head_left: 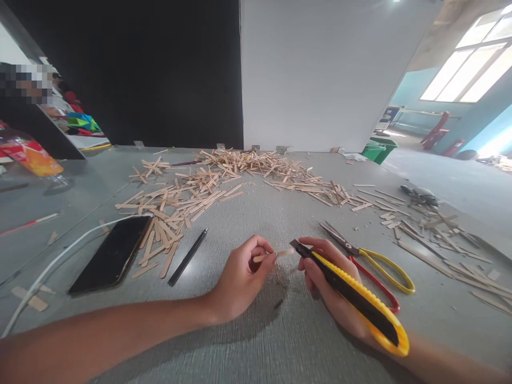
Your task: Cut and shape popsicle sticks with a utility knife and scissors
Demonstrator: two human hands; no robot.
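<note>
My left hand (245,274) pinches a short wooden stick (285,252) between thumb and fingers, one end pointing right. A yellow and black utility knife (352,296) lies in my right hand (326,272), its fingers wrapped round the body. The knife's tip is close to the stick's free end; I cannot tell whether they touch. Just beyond my right hand lie scissors (362,252) with one red and one yellow handle. A dark pen (188,257) rests on the table left of my left hand.
Wooden sticks (208,181) are heaped across the back of the grey table (256,213), with more offcuts (444,240) at right. A phone (112,256) with a white cable (60,253) lies at left. An orange-labelled bottle (34,154) lies far left. Black and white panels (304,74) stand behind.
</note>
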